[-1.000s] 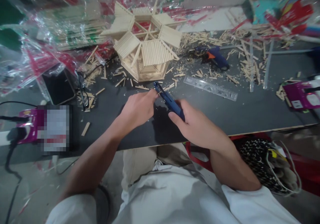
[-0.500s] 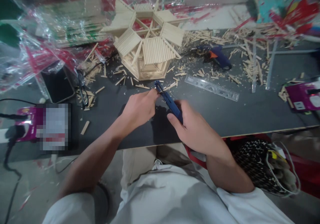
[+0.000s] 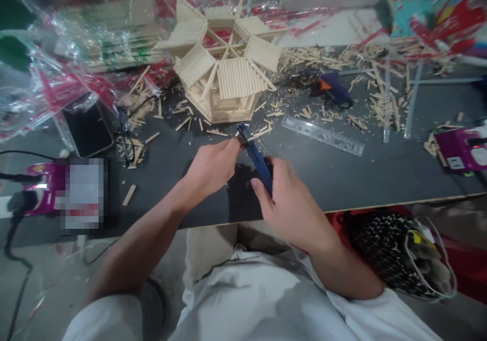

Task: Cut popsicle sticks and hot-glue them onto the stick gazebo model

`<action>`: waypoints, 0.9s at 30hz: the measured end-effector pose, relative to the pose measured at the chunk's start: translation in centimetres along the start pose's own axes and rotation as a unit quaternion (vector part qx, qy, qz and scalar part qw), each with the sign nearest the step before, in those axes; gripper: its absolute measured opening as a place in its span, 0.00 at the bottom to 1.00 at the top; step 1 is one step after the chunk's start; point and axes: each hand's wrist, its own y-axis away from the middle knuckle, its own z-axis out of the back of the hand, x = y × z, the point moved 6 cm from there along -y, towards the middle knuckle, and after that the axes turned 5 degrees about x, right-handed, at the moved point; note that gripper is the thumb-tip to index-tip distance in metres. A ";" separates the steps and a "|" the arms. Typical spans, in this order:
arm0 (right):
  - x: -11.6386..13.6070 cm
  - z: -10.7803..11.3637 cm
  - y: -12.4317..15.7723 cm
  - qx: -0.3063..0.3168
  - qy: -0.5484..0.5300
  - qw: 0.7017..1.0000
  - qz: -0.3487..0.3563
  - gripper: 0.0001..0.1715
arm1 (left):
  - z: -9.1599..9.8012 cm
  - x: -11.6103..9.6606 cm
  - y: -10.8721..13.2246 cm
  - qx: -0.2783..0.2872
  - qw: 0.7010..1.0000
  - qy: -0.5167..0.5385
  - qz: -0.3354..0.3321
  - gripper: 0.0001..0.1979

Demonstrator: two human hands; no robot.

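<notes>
My right hand [image 3: 292, 199] is wrapped around a slim blue hand tool [image 3: 259, 162], tilted with its dark tip up and to the left. The tool's exact kind does not show clearly. Closed fingers on my left hand [image 3: 215, 166] meet at the tool's tip; whatever they pinch is hidden or too small to make out. Just beyond the tip stands a six-sided wooden stick model [image 3: 243, 79] with slatted roof panels and an open centre. Short stick offcuts [image 3: 262, 132] lie between the model and my hands.
To the right are a clear plastic ruler [image 3: 323, 135] and a blue glue gun [image 3: 335, 88] among many wood scraps. On the left lie a phone [image 3: 88, 130], glasses [image 3: 127, 140] and a purple power strip [image 3: 40, 191]. Plastic wrapping [image 3: 76, 77] fills the back left.
My right hand has shifted slightly left and the blue tool has turned a little more upright. The left hand stays nearly in place, still closed at the tip.
</notes>
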 end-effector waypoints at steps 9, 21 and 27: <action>0.5 -0.7 0.1 0.000 0.054 0.998 -0.030 0.20 | -0.1 0.4 0.0 -0.012 0.999 0.031 -0.036 0.15; -0.3 0.2 -0.1 0.013 -0.009 1.000 -0.001 0.17 | 0.0 0.2 0.1 -0.041 0.996 0.059 -0.062 0.16; -0.6 0.3 -0.2 0.020 -0.015 1.000 0.010 0.15 | 0.2 0.2 0.3 -0.050 0.996 0.070 -0.037 0.18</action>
